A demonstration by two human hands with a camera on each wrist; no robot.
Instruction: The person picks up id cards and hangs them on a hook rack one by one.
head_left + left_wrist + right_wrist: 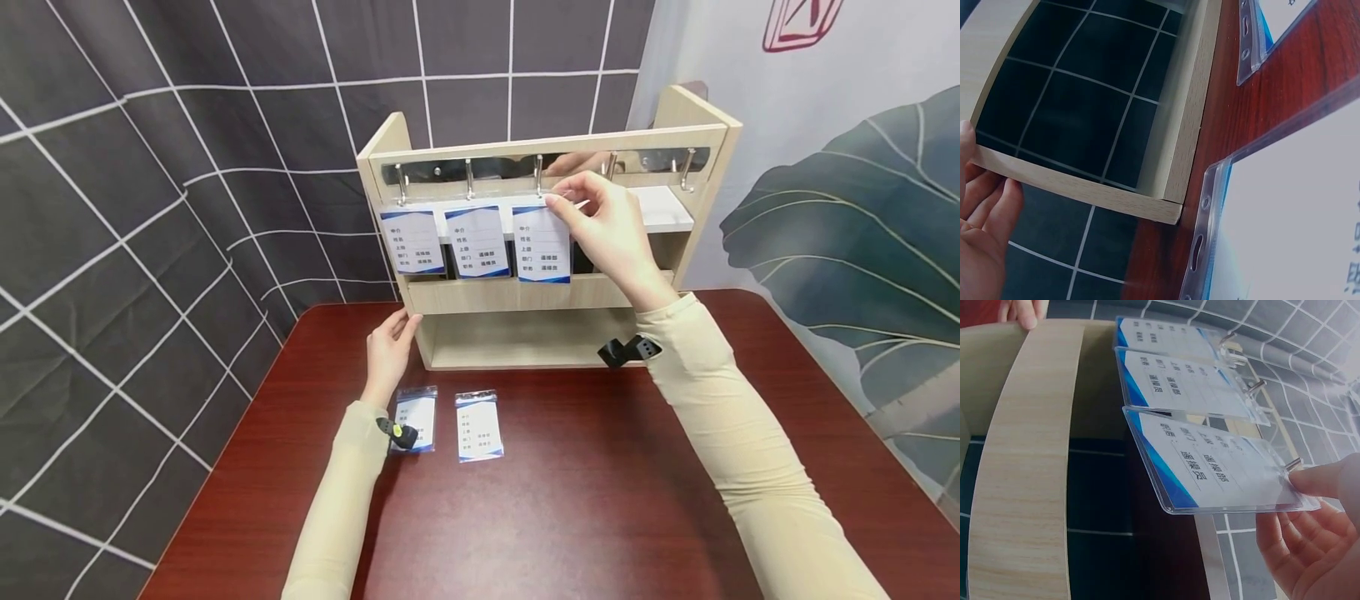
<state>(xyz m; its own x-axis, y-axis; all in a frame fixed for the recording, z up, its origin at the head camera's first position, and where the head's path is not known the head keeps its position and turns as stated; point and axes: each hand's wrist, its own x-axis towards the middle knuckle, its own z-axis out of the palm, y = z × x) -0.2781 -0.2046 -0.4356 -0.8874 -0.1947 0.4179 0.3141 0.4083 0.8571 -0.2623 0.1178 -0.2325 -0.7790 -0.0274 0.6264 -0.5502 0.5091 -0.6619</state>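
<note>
My right hand (611, 229) pinches the top edge of a clear-sleeved ID badge (542, 246) between thumb and fingers. The badge's top is right at the third metal hook (538, 171) of a pale wooden shelf rack (495, 297); in the right wrist view the hook tip shows beside my thumb. Two like badges, one at the far left (412, 242) and one beside it (477, 242), hang from the first two hooks. Low on the rack's left side, my left hand (388, 350) grips the side panel (1072, 186), thumb on one face and fingers on the other.
Two more badges, a left one (415, 408) partly behind my left wrist and a right one (480, 425), lie flat on the red-brown table (570, 500). Two further hooks, a near one (612, 165) and an end one (686, 169), stick out on the right. Dark gridded cloth (225, 125) hangs behind.
</note>
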